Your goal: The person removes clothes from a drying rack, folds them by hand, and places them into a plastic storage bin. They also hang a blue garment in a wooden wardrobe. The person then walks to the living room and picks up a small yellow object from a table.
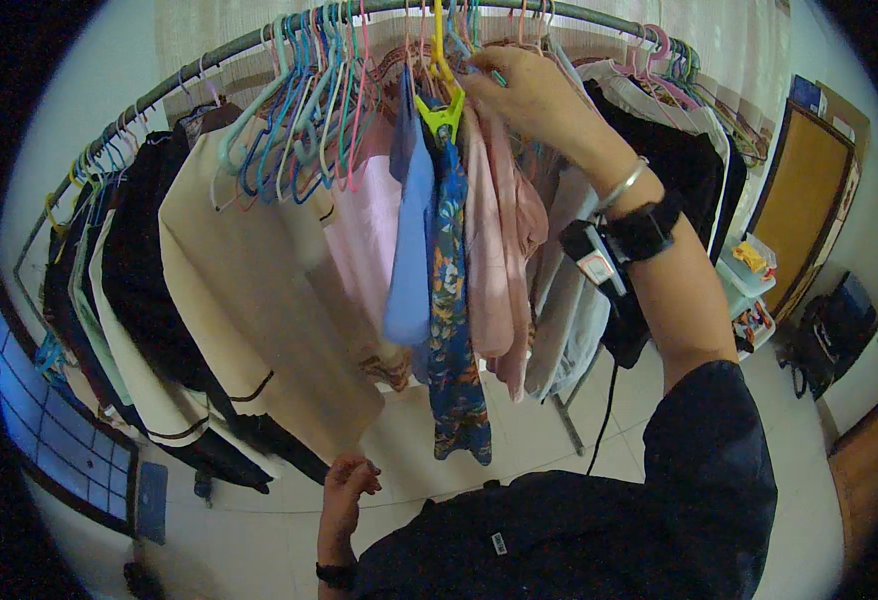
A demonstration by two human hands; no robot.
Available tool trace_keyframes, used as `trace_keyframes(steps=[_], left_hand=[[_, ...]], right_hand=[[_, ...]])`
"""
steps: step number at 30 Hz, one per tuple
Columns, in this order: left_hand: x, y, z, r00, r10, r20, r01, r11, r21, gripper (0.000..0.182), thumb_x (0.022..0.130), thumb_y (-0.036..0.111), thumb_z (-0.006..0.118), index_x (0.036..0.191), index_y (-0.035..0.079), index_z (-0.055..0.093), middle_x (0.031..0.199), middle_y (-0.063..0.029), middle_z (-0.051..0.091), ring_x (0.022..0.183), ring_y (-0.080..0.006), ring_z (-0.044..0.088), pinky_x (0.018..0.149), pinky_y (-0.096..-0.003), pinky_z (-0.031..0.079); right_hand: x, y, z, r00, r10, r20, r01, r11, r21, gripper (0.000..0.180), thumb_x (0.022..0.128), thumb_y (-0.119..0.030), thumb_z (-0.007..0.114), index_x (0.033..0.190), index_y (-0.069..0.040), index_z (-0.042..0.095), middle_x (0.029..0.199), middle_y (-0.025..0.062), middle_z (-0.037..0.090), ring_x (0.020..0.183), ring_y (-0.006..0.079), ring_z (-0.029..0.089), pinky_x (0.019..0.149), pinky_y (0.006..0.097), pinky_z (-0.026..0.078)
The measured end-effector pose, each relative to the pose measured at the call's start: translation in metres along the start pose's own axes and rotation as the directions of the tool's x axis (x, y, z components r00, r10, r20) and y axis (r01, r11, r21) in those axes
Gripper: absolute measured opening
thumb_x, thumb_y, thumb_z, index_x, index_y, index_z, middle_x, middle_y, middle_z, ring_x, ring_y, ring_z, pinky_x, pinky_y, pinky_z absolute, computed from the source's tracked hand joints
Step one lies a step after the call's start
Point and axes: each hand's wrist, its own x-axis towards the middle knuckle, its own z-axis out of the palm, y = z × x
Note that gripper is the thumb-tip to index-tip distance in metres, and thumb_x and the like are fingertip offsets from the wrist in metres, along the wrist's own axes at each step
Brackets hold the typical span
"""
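My right hand (510, 90) is raised to the hangers just below the metal rail, beside a yellow hanger (440, 45) with a lime-green clip end (441, 114). Its fingertips are partly hidden among the hooks, so their grip cannot be made out. Below the clip hangs a blue floral-print garment (454, 300), between a plain blue garment (409, 262) and a pink garment (487, 262). Low down, my left hand (349, 476) has loosely curled fingers near the lower edge of a beige garment (259, 285); whether they touch it is unclear.
Several bare coloured hangers (307, 112) bunch on the curved-looking metal rail (236, 49). Dark and pale clothes (138, 285) fill its left part, black ones (656, 142) its right. Plastic bins (746, 277), a brown-panelled board (806, 202) and a person's bare limb (870, 457) are at right.
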Motion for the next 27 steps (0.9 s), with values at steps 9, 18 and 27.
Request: trace_keyframes(steps=[9, 18, 27], left_hand=[[-0.023, -0.002, -0.011, 0.995, -0.077, -0.066, 0.08, 0.996, 0.029, 0.015, 0.088, 0.018, 0.058, 0.095, 0.006, 0.053, 0.085, -0.0085, 0.063, 0.067, -0.0138, 0.057, 0.062, -0.0259, 0.045], [-0.021, -0.011, -0.005, 0.998, -0.069, -0.008, 0.069, 0.997, 0.018, 0.015, 0.089, 0.018, 0.058, 0.096, 0.005, 0.054, 0.084, -0.0083, 0.063, 0.069, -0.0142, 0.057, 0.063, -0.0261, 0.045], [-0.003, 0.0, 0.018, 0.969, -0.118, 0.217, 0.073, 0.976, 0.206, 0.017, 0.09, 0.02, 0.056, 0.096, 0.004, 0.053, 0.085, -0.0081, 0.06, 0.07, -0.0146, 0.056, 0.064, -0.0274, 0.044]], right_hand=[[-0.01, 0.016, -0.004, 0.846, 0.33, 0.419, -0.528, 0.628, 0.572, 0.04, 0.076, -0.038, 0.072, 0.081, -0.001, 0.059, 0.063, 0.0027, 0.053, 0.052, 0.0103, 0.051, 0.045, 0.025, 0.041], [-0.049, 0.004, -0.029, 0.977, 0.184, 0.112, -0.194, 0.977, 0.089, 0.025, 0.074, -0.016, 0.068, 0.089, 0.001, 0.057, 0.075, 0.017, 0.056, 0.071, 0.0331, 0.056, 0.067, 0.038, 0.046], [-0.132, 0.0, 0.005, 0.968, 0.151, 0.202, -0.166, 0.984, 0.061, 0.011, 0.069, 0.002, 0.055, 0.08, 0.001, 0.052, 0.078, 0.0186, 0.052, 0.079, 0.0348, 0.052, 0.07, 0.0384, 0.043]])
